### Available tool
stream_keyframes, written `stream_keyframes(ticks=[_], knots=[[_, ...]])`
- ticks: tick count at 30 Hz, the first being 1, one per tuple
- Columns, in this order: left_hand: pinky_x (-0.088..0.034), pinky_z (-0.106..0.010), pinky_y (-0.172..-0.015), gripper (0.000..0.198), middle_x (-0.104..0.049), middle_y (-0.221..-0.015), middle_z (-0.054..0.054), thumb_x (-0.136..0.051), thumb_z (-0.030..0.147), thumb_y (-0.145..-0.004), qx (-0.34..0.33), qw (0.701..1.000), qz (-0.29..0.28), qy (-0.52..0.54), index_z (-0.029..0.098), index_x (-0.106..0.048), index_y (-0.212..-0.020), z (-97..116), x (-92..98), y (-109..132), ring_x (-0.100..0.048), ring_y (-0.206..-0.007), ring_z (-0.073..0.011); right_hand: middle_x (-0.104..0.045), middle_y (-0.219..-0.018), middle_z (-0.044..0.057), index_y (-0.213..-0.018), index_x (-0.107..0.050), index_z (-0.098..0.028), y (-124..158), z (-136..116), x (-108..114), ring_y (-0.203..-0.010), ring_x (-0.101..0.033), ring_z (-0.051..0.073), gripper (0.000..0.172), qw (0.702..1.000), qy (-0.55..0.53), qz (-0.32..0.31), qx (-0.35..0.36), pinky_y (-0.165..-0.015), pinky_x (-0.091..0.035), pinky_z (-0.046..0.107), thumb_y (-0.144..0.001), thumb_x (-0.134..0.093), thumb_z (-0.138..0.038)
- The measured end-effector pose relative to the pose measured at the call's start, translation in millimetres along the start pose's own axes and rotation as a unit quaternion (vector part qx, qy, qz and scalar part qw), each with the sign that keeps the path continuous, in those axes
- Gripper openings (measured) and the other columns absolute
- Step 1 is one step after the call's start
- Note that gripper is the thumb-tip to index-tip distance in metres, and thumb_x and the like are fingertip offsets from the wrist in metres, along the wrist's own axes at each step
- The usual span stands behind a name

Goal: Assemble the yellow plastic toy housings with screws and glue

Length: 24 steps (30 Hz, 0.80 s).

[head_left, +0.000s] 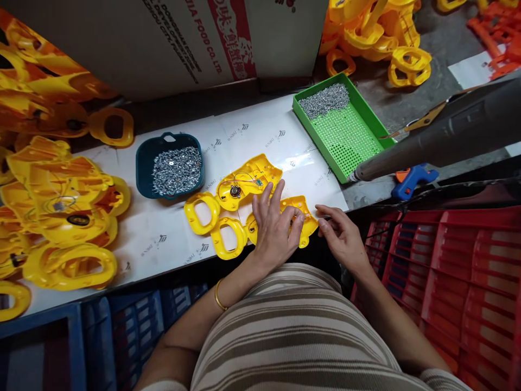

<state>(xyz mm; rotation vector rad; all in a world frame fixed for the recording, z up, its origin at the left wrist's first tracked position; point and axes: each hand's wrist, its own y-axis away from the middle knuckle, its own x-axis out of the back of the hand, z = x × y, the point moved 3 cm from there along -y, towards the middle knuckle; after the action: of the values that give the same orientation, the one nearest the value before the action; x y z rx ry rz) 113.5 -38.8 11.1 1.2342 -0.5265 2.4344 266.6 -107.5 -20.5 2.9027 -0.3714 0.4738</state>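
- The left hand is over the nearer yellow shell, just right of the frame's centre; three fingers fan upward, while the thumb and forefinger curl toward each other. Whether they pinch anything small cannot be told.
- The right hand is by that shell's right end, its thumb and forefinger close together; whether they touch the shell or grip something is unclear.
- The farther yellow shell lies open side up at the frame's centre, carrying a round black part, thin wires and a small green board.
- Two yellow loops lie at the left ends of the shells, on the white-covered worktop.
- Left of centre, a dark teal basket holds silvery screws.
- At upper right, a green tray has more metal pieces in its far corner.
- A grey cylindrical tool slants in from the right edge, its tip by the tray's near corner.
- Stacked yellow parts fill the left side.
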Motion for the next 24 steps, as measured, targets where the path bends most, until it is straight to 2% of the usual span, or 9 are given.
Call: stream_keyframes(ticks=[5, 9, 13, 15, 16, 18, 20, 22, 24], knots=[[-0.017, -0.062, -0.112, 0.018, -0.035, -0.153, -0.011, -0.052, 0.028, -0.090, 0.000, 1.000, -0.004, -0.008, 0.019, -0.064, -0.081, 2.2, -2.2, -0.3, -0.022, -0.143, -0.0326, -0.063, -0.111, 0.009, -0.125, -0.057, -0.021, 4.2, 6.6, -10.3, -0.068, -0.062, 0.011, 0.040, 0.998, -0.011, -0.051, -0.025, -0.064, -0.054, 0.028, -0.092, -0.050, -0.042], [-0.017, -0.062, -0.112, 0.018, -0.036, -0.152, -0.012, -0.052, 0.028, -0.090, -0.001, 1.000, -0.006, -0.014, 0.019, -0.064, -0.081, 2.8, -4.1, -0.1, -0.022, -0.143, -0.0328, -0.064, -0.115, 0.010, -0.128, -0.056, -0.020, 4.8, 6.6, -12.2, -0.076, -0.063, 0.014, 0.042, 0.998, 0.011, -0.057, -0.014, -0.066, -0.056, 0.029, -0.093, -0.048, -0.042], [-0.017, -0.061, -0.113, 0.019, -0.037, -0.152, -0.012, -0.053, 0.030, -0.090, -0.004, 1.000, -0.006, -0.025, 0.019, -0.065, -0.080, 3.2, -6.2, 0.7, -0.023, -0.143, -0.0329, -0.065, -0.115, 0.010, -0.126, -0.058, -0.019, 3.8, 2.8, -10.8, -0.093, -0.064, 0.018, 0.040, 0.998, 0.037, -0.056, 0.008, -0.079, -0.055, 0.032, -0.093, -0.048, -0.040], [-0.017, -0.061, -0.113, 0.020, -0.038, -0.151, -0.012, -0.053, 0.030, -0.090, -0.003, 1.000, -0.002, -0.030, 0.019, -0.065, -0.080, 3.0, -7.1, 1.0, -0.023, -0.143, -0.0326, -0.066, -0.113, 0.010, -0.124, -0.060, -0.018, 2.4, 1.5, -10.8, -0.094, -0.064, 0.019, 0.040, 0.998, 0.028, -0.053, 0.009, -0.082, -0.054, 0.033, -0.093, -0.049, -0.041], [-0.017, -0.061, -0.113, 0.020, -0.038, -0.151, -0.013, -0.053, 0.031, -0.090, -0.004, 0.999, 0.002, -0.032, 0.019, -0.065, -0.080, 2.8, -7.5, 1.1, -0.024, -0.143, -0.0326, -0.066, -0.111, 0.010, -0.123, -0.060, -0.017, 1.1, 1.7, -11.0, -0.090, -0.064, 0.018, 0.042, 0.999, 0.009, -0.052, -0.002, -0.078, -0.055, 0.032, -0.092, -0.050, -0.042], [-0.018, -0.061, -0.113, 0.020, -0.039, -0.151, -0.012, -0.053, 0.031, -0.091, -0.008, 0.999, 0.010, -0.034, 0.019, -0.065, -0.079, 2.8, -8.0, 1.4, -0.024, -0.143, -0.0327, -0.067, -0.101, 0.009, -0.123, -0.060, -0.016, -2.6, 3.3, -12.4, -0.075, -0.063, 0.014, 0.047, 0.996, -0.050, -0.055, -0.053, -0.060, -0.054, 0.027, -0.089, -0.051, -0.048], [-0.019, -0.061, -0.113, 0.021, -0.038, -0.151, -0.012, -0.053, 0.031, -0.090, -0.015, 0.999, 0.016, -0.031, 0.018, -0.064, -0.078, 3.0, -7.9, 2.2, -0.023, -0.143, -0.0333, -0.066, -0.091, 0.007, -0.123, -0.060, -0.015, -7.4, 4.1, -14.3, -0.059, -0.059, 0.011, 0.054, 0.986, -0.104, -0.070, -0.112, -0.043, -0.046, 0.022, -0.086, -0.054, -0.054], [-0.018, -0.062, -0.113, 0.020, -0.038, -0.151, -0.012, -0.053, 0.030, -0.090, -0.014, 0.999, 0.018, -0.025, 0.018, -0.065, -0.078, 3.0, -7.1, 4.2, -0.023, -0.143, -0.0337, -0.065, -0.085, 0.005, -0.120, -0.061, -0.014, -12.4, 1.5, -15.9, -0.053, -0.056, 0.010, 0.057, 0.976, -0.131, -0.094, -0.144, -0.036, -0.041, 0.020, -0.082, -0.057, -0.057], [-0.018, -0.062, -0.113, 0.020, -0.037, -0.152, -0.012, -0.053, 0.028, -0.091, -0.009, 1.000, 0.020, -0.016, 0.018, -0.065, -0.079, 2.6, -5.8, 7.8, -0.022, -0.143, -0.0334, -0.065, -0.083, 0.004, -0.113, -0.064, -0.014, -15.8, -3.4, -16.8, -0.053, -0.057, 0.010, 0.055, 0.970, -0.146, -0.120, -0.152, -0.036, -0.043, 0.019, -0.079, -0.061, -0.057]])
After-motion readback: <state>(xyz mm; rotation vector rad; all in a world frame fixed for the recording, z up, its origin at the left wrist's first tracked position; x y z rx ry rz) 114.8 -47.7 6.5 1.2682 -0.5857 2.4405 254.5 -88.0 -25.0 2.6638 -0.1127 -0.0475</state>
